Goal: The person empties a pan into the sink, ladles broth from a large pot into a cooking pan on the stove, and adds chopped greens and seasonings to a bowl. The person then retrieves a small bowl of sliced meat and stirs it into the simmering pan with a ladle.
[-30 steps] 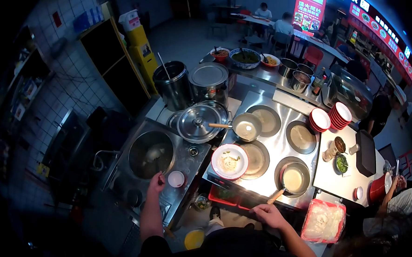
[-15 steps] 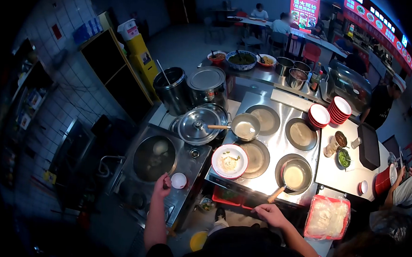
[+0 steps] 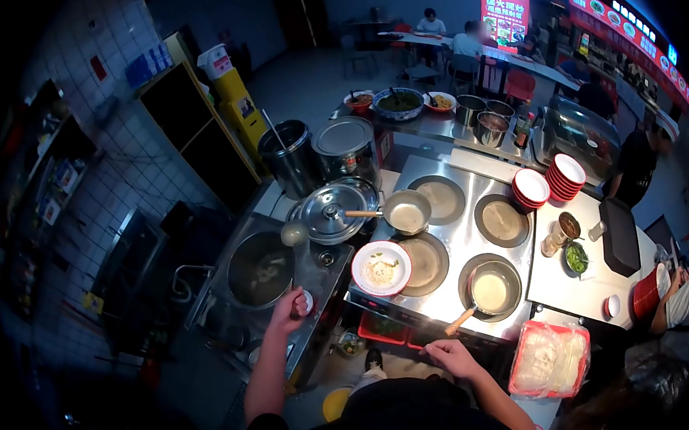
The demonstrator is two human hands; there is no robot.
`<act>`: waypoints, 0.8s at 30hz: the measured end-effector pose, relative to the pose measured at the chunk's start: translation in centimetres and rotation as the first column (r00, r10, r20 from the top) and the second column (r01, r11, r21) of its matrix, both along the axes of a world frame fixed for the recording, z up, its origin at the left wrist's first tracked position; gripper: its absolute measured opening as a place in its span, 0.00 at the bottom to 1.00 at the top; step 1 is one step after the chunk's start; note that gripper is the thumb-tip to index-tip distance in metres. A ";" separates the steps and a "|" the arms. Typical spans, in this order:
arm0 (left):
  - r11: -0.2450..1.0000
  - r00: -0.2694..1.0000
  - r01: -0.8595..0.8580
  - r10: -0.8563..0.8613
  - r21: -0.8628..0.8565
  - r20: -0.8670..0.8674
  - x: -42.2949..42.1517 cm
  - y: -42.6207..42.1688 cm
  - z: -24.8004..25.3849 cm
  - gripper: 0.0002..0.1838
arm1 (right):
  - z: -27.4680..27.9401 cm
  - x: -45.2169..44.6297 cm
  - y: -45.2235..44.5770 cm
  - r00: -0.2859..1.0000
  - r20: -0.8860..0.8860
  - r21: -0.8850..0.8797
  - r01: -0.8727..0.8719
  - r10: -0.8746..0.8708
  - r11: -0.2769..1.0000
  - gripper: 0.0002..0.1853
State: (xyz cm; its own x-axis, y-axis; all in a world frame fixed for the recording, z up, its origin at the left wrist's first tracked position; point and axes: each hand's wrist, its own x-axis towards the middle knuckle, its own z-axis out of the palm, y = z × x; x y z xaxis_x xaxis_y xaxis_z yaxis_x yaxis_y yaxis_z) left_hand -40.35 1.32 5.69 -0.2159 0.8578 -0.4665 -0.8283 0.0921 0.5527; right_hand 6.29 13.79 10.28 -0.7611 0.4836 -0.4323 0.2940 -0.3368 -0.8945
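Ladle [image 3: 294,233] moved from pot [image 3: 238,256] middle to far rim, near steel lid [image 3: 331,212]. Your left hand [image 3: 289,311] clenched around ladle; right hand [image 3: 450,357] curled near saucepan handle [image 3: 460,321], contents unclear. Wrist tilt could drip liquid outside pot.

1. Passage: bare strip down the middle of the steel cooktop [image 3: 460,245].
2. Obstacle: rear saucepan [image 3: 407,216], wooden handle [image 3: 362,214] jutting toward the lidded pot [image 3: 327,223].
3. Obstacle: front saucepan [image 3: 492,293], wooden handle [image 3: 460,321] angled toward the right hand [image 3: 451,358].
4. Obstacle: red-rimmed bowl [image 3: 381,269], front left of cooktop.
5. Access: round sunken pot [image 3: 232,271], open-topped; ladle [image 3: 294,233] and left hand [image 3: 290,310] along its right side.
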 end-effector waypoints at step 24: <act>0.895 0.892 0.443 -0.445 -0.050 -0.081 22.4 7.0 5.4 0.07 | -2.9 11.6 -2.3 0.980 -0.024 0.045 0.200 -0.199 0.979 0.19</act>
